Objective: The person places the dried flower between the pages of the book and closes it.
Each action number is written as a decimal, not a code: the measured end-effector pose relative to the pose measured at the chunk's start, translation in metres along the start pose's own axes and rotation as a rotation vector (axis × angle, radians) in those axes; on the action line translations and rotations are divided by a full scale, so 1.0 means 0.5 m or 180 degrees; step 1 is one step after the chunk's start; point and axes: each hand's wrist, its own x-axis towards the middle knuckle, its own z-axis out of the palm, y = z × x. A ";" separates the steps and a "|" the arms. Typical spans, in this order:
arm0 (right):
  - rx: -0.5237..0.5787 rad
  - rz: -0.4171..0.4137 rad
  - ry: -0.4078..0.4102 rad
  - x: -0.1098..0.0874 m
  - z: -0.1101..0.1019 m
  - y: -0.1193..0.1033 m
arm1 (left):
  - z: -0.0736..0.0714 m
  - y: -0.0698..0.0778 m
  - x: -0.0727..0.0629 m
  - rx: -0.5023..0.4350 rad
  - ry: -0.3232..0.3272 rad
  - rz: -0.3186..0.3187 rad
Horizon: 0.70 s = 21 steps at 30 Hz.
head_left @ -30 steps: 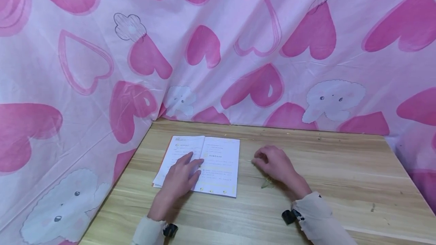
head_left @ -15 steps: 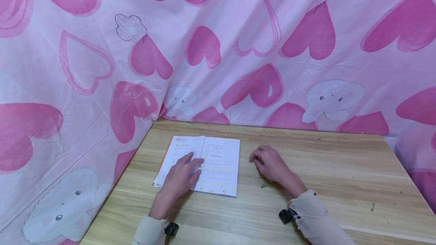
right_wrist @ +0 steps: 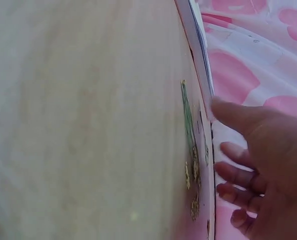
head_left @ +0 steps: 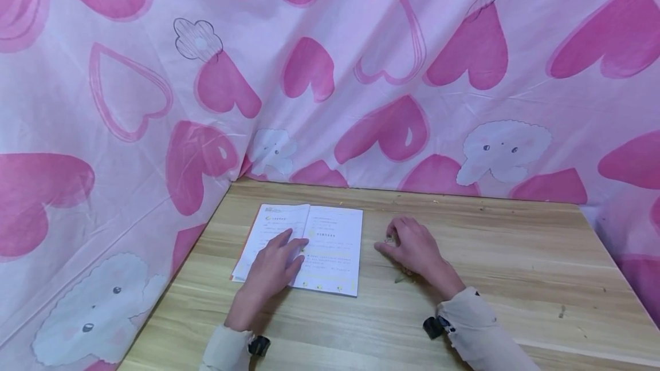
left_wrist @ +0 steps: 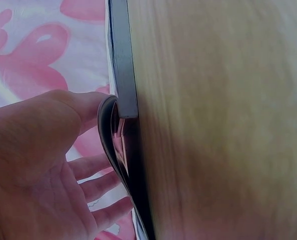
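An open book (head_left: 335, 256) with printed white pages lies on the wooden table. My left hand (head_left: 273, 265) rests on it near the fold, fingers spread. In the left wrist view, the thumb of my left hand (left_wrist: 43, 150) touches the curved near edge of the book (left_wrist: 123, 65). To the right of the book, my right hand (head_left: 415, 248) is low over the table, thumb apart from loosely bent fingers. Beneath it lies a dry sprig (head_left: 404, 275), partly hidden. The right wrist view shows its green stems and brown seed heads (right_wrist: 195, 160), beside my right hand (right_wrist: 273, 155).
The wooden table (head_left: 515, 256) extends to the right, with a few small specks and a dark mark (head_left: 562, 311). A pink and white heart-patterned cloth (head_left: 381, 73) hangs along the back and left sides of the table.
My right hand first shifts slightly left, then its thumb spreads away from the fingers, showing a small plant bit between them. The left hand and book stay in place.
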 end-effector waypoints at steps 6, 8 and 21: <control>-0.0021 0.0015 -0.0170 -0.002 0.000 -0.001 | 0.000 -0.003 -0.001 0.0013 -0.0034 -0.0011; 0.0031 -0.0088 -0.0197 -0.001 -0.001 0.000 | 0.000 -0.003 0.000 0.0021 -0.0039 -0.0022; -0.0127 0.0078 -0.0160 -0.006 -0.016 0.001 | 0.002 -0.005 -0.001 -0.0025 -0.0068 -0.0025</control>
